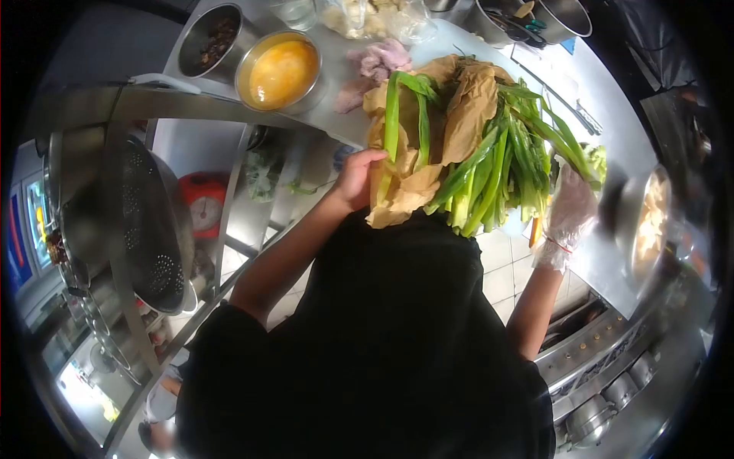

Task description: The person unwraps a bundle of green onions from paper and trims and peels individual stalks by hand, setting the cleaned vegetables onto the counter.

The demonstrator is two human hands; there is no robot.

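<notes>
A big bunch of spring onions (pixel 489 172), with long green leaves, lies partly wrapped in crumpled brown paper (pixel 468 99) in front of my body. My left hand (pixel 359 180) is bare and pinches the left edge of the paper. One loose leaf (pixel 392 115) hangs over the paper near that hand. My right hand (pixel 569 210) wears a clear plastic glove and is closed at the right side of the bunch, on the leaf ends; the leaves partly hide its fingers.
Behind the bunch are pinkish raw meat (pixel 378 61), a bowl of orange-yellow liquid (pixel 279 70), a pot of dark pieces (pixel 216 42) and a plastic bag (pixel 375 19). A bowl of pale pieces (pixel 651 218) stands right. A red scale (pixel 204 205) and a perforated pan (pixel 157 229) are left.
</notes>
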